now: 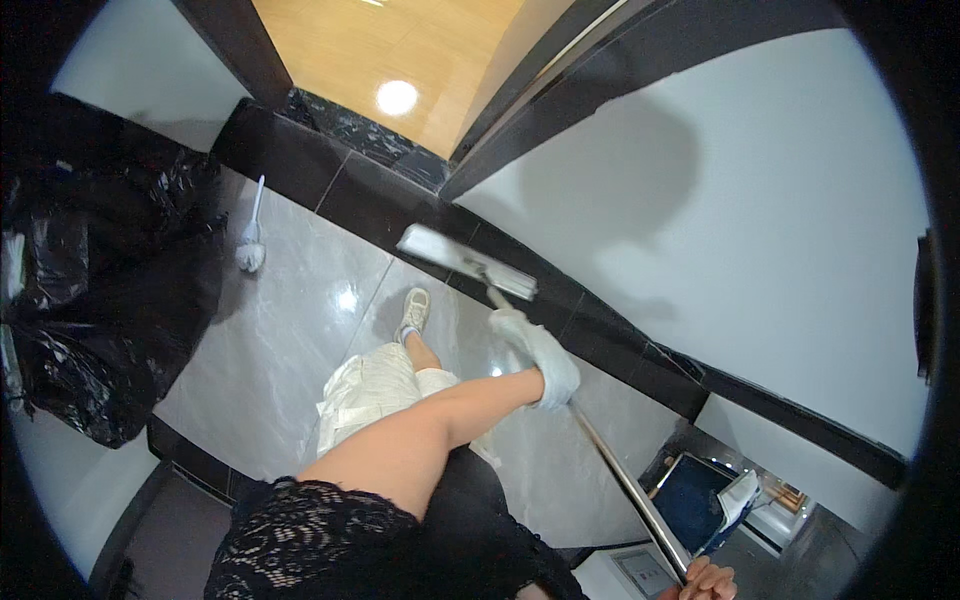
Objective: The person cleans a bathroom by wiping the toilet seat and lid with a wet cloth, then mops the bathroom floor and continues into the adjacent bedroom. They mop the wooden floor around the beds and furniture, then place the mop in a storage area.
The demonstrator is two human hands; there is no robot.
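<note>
My left hand (536,356), in a pale glove, is closed around the metal pole (626,484) of a flat mop, low down near its head. My right hand (709,581), bare and partly cut off by the lower edge of the view, grips the pole's upper end. The white flat mop head (466,262) lies across the dark tile border (409,199) beside the pale wall. It looks slightly blurred, and I cannot tell whether it touches the floor. Below it, my beige shoe (414,311) stands on grey marble-look tiles (300,300).
Black plastic bags (112,285) fill the left side. A white-headed brush (251,244) is on the floor beside them. A doorway opens onto a wood-look floor (382,52) over a dark stone threshold (367,135). A dark blue object (690,495) stands at lower right.
</note>
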